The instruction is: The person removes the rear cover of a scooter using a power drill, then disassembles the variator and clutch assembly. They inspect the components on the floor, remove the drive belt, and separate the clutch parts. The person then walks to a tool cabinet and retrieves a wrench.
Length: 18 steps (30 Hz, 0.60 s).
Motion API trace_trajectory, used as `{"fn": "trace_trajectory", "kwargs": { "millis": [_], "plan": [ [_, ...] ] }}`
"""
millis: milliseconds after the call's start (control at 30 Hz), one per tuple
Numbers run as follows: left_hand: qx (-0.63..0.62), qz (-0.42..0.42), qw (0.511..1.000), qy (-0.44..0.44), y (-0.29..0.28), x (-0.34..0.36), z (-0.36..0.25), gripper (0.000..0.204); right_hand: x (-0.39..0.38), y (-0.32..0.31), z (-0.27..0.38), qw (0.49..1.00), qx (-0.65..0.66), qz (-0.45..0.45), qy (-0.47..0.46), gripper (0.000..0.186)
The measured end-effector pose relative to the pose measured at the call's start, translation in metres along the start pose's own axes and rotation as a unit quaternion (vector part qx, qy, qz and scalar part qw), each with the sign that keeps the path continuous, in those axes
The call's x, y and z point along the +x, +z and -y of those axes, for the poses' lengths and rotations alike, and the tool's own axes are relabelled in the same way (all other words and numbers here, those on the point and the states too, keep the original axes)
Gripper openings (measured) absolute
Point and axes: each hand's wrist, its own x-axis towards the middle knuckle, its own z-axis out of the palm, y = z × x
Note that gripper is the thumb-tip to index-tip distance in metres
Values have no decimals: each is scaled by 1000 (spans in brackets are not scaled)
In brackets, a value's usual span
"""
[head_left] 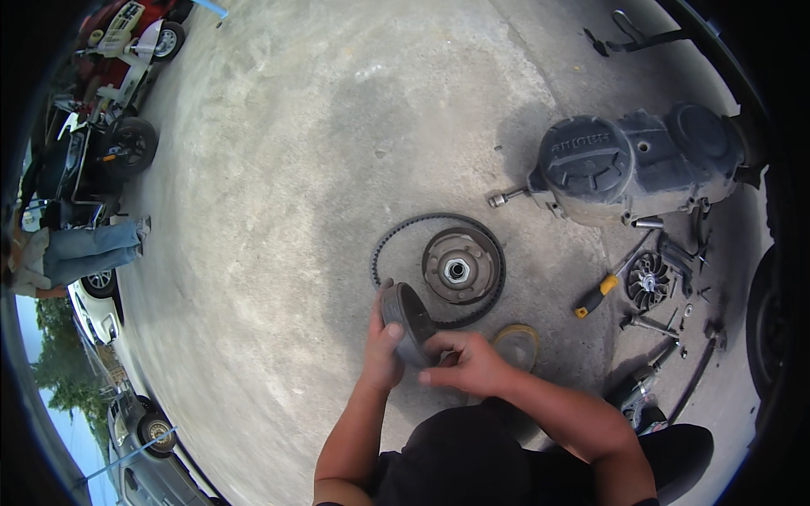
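My left hand (381, 354) grips a dark, cup-shaped metal drum (402, 316) from the left, holding it tilted on its side off the ground. My right hand (462, 364) has curled fingers at the drum's lower right rim, some hidden inside or behind it. Just above lies a round metal pulley assembly (456, 268) with a central nut, inside the loop of a black toothed belt (390, 226). A shallow round object with a yellow rim (515, 333) lies beside my right hand, partly covered by it.
A black cast housing (641, 169), yellow-handled screwdriver (597, 295), finned disc (647, 293), socket (502, 199) and several tools lie at right, near a tire (764, 320). A black metal part (633, 38) is top right. Parked vehicles (126, 143) and a standing person in jeans (89, 244) are at left.
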Motion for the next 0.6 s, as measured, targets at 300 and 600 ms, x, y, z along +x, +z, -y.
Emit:
{"fn": "trace_trajectory", "kwargs": {
  "millis": [300, 600],
  "plan": [
    [244, 9, 969, 40, 0, 0, -7, 117, 5, -4, 2, 906, 416, -38, 72, 26],
    [124, -5, 992, 8, -4, 0, 7, 113, 6, -3, -8, 929, 366, -17, 51, 35]
  ]
}}
